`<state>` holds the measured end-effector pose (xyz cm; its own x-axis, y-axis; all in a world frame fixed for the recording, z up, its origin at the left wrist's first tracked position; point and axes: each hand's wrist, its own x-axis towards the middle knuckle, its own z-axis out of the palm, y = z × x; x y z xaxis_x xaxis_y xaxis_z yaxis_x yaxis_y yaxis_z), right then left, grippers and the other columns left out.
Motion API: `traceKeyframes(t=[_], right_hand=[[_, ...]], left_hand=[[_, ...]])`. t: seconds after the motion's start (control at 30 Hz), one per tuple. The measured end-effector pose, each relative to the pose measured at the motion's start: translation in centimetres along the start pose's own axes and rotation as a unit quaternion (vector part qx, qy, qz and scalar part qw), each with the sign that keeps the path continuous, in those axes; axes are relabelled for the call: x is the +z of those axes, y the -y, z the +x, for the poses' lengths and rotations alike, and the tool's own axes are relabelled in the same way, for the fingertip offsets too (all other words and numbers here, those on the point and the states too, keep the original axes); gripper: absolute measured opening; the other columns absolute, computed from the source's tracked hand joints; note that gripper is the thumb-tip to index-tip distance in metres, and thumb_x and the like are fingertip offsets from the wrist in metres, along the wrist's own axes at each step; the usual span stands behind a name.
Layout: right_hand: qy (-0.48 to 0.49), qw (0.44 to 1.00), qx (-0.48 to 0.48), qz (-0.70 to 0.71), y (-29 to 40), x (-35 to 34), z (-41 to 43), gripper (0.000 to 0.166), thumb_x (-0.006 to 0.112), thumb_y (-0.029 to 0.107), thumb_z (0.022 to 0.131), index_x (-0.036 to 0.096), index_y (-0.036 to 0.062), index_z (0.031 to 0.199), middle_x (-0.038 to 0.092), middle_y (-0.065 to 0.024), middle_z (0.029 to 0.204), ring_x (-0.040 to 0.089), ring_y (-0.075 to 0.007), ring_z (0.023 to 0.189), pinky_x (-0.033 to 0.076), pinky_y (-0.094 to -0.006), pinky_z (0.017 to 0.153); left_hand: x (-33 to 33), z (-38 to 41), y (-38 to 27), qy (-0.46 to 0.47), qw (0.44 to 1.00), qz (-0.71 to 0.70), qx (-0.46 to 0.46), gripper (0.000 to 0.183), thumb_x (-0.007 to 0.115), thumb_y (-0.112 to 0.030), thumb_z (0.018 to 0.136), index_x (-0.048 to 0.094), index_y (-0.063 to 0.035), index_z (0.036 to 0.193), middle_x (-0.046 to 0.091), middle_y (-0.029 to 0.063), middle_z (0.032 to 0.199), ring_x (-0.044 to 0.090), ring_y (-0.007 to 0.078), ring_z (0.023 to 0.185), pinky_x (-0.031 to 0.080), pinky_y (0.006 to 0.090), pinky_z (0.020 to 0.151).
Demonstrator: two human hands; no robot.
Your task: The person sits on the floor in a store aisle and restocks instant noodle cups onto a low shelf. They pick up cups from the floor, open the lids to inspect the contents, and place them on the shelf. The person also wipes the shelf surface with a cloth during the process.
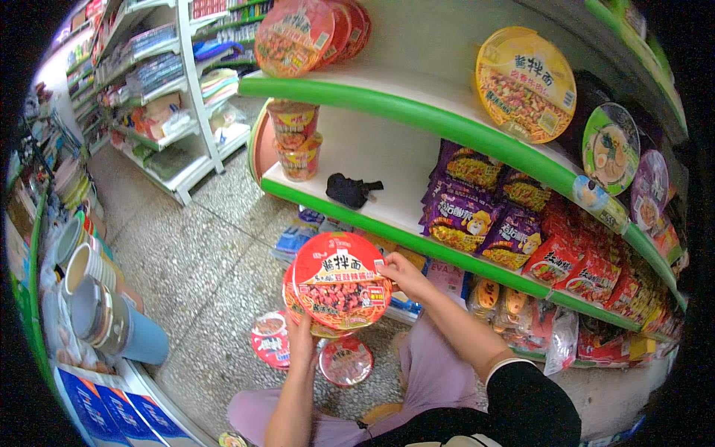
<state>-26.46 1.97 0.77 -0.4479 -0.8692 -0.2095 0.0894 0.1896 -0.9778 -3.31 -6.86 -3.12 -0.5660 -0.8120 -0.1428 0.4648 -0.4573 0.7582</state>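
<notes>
Between my two hands is a red instant noodle bowl with a printed lid facing up at me. A second red rim shows just behind its left side, so more than one bowl may be in my grasp. My left hand grips the lower left edge. At the right edge, my right hand pinches the rim. Below them on the speckled floor stand a red noodle bowl and a white-and-red noodle bowl, the latter partly hidden by my left forearm.
A green-edged shelf holds stacked noodle cups, a black cloth-like item and purple noodle packets. Above are red bowls and a yellow bowl. Blue buckets stand at the left; a white shelf rack is behind.
</notes>
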Motion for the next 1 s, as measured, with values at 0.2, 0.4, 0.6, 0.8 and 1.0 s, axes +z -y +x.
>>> traceKeyframes(t=[0.2, 0.4, 0.6, 0.8, 1.0], right_hand=[[0.042, 0.998, 0.011, -0.035, 2.0, 0.0, -1.1, 0.043, 0.056, 0.038, 0.08, 0.042, 0.0045, 0.103, 0.056, -0.0091, 0.091, 0.058, -0.0131, 0.077, 0.051, -0.0301, 0.06], [0.081, 0.989, 0.058, -0.108, 2.7, 0.4, -0.6, 0.045, 0.054, 0.037, 0.082, 0.041, 0.0043, 0.11, 0.055, -0.0069, 0.099, 0.057, -0.011, 0.083, 0.05, -0.0293, 0.067], [0.087, 0.977, 0.056, -0.186, -8.7, 1.3, 1.5, 0.036, 0.049, 0.032, 0.085, 0.045, 0.0073, 0.111, 0.058, -0.0053, 0.091, 0.057, -0.0105, 0.075, 0.049, -0.0281, 0.058], [0.018, 0.963, 0.244, -0.111, -19.3, 2.8, 0.0, 0.023, 0.048, 0.024, 0.086, 0.051, 0.0107, 0.105, 0.06, -0.0036, 0.087, 0.059, -0.0139, 0.067, 0.049, -0.0309, 0.05], [-0.048, 0.945, 0.324, 0.005, -23.3, 4.9, -1.6, 0.021, 0.05, 0.022, 0.085, 0.052, 0.0118, 0.103, 0.061, -0.005, 0.088, 0.061, -0.0168, 0.072, 0.052, -0.0359, 0.054]], left_hand=[[1.5, -0.8, -1.2, -0.012, 0.999, -0.009, -0.036, 0.04, 0.042, -0.019, 0.087, 0.029, -0.0073, 0.124, 0.043, 0.0111, 0.121, 0.049, 0.023, 0.104, 0.045, 0.0363, 0.085], [-0.2, -0.9, -0.9, -0.035, 0.99, 0.001, -0.137, 0.04, 0.04, -0.028, 0.089, 0.033, -0.0085, 0.123, 0.046, 0.0102, 0.119, 0.049, 0.023, 0.105, 0.046, 0.0383, 0.083], [-8.3, 0.2, 6.0, -0.019, 0.97, 0.075, -0.23, 0.038, 0.041, -0.032, 0.088, 0.034, -0.0116, 0.12, 0.054, 0.0103, 0.103, 0.061, 0.0204, 0.082, 0.055, 0.032, 0.053], [-10.3, -2.6, 9.8, -0.067, 0.922, 0.156, -0.348, 0.044, 0.042, -0.044, 0.085, 0.043, -0.0123, 0.114, 0.057, 0.0108, 0.103, 0.062, 0.0209, 0.08, 0.055, 0.0335, 0.055], [-16.7, -3.3, 17.0, -0.037, 0.933, 0.147, -0.326, 0.041, 0.039, -0.039, 0.087, 0.048, -0.0087, 0.113, 0.06, 0.0142, 0.098, 0.058, 0.0258, 0.092, 0.052, 0.0409, 0.068]])
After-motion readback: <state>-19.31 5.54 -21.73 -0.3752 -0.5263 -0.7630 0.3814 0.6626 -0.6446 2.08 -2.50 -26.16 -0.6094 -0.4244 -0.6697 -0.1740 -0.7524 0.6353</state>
